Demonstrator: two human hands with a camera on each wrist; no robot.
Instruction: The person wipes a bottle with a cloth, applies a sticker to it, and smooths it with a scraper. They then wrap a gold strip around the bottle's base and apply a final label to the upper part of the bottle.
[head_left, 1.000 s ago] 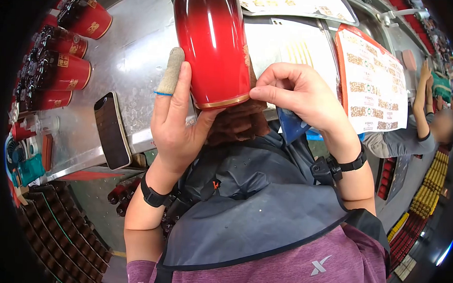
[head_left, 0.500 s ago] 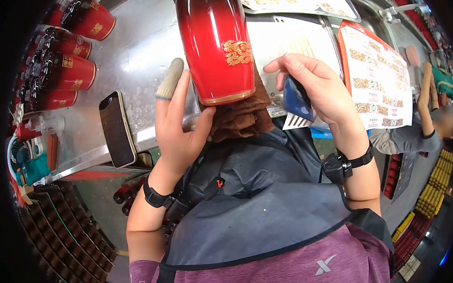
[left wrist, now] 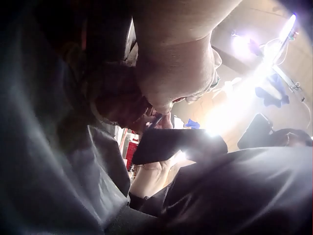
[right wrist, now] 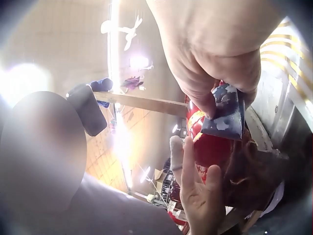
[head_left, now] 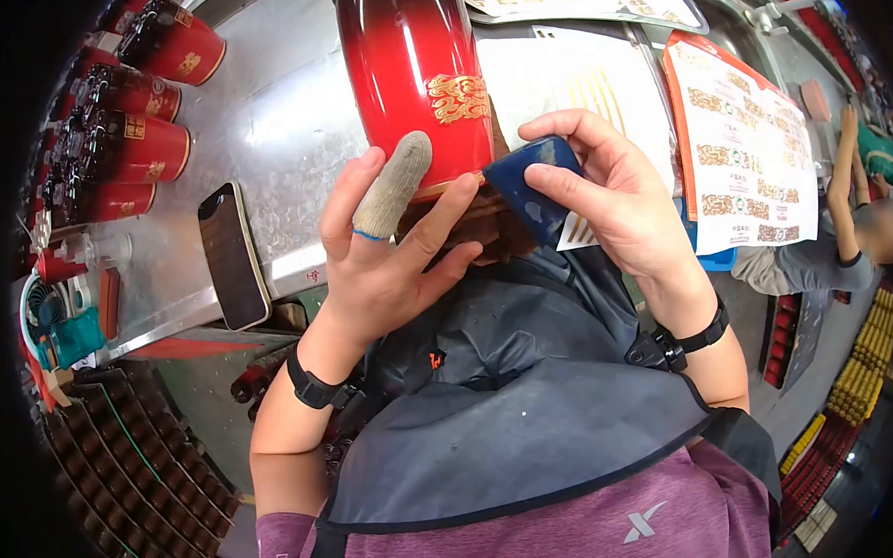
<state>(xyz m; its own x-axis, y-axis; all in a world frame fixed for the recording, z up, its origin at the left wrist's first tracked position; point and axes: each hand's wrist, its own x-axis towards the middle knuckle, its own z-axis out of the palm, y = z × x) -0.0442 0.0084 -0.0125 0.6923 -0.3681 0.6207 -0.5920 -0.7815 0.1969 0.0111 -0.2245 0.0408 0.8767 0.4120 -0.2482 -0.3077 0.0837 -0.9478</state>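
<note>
A glossy red bottle, darkening to black toward its far end, lies on a folded brown cloth with its gold-rimmed base toward me. A gold cloud-pattern decal shows on its right side. My right hand pinches a dark blue flat scraper between thumb and fingers, its corner close to the bottle's base. My left hand is spread at the base's near left, fingers extended, with a grey knitted finger cot on one finger. In the right wrist view the scraper overlaps the bottle.
Several similar red bottles stand along the left of the metal table. A phone lies near its front edge. Printed decal sheets and a gold-striped white sheet lie on the right. Another person works farther right.
The gold decal has come into view on the bottle. My right hand has brought the blue scraper up and left toward the base. My left hand has shifted right across the base.
</note>
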